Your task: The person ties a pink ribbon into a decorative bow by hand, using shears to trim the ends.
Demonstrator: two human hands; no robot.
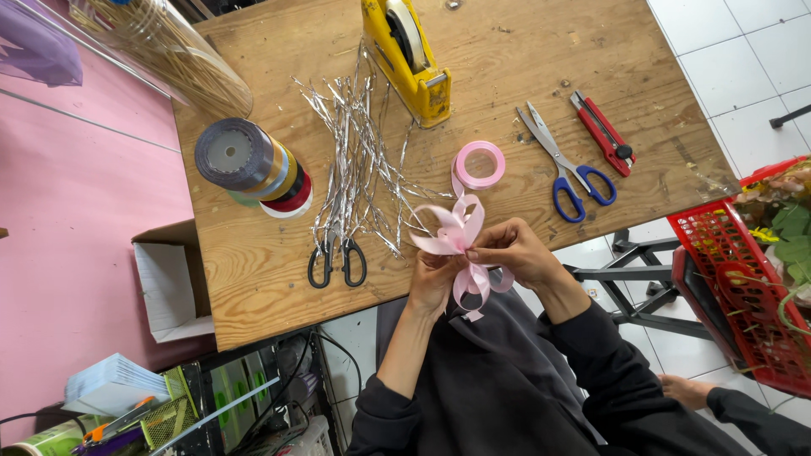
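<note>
my left hand [432, 283] and right hand [517, 252] pinch the pale pink satin ribbon bow [456, 232] at its gathered middle, fingers clamped there, over the near edge of the wooden table [270, 279]. it looks light, soft and slippery; the centre seems the safest hold.

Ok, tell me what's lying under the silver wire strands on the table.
The silver wire strands lie over the blades of black-handled scissors, whose handles stick out below, on the bare wooden table. The blades themselves are mostly covered.
</note>
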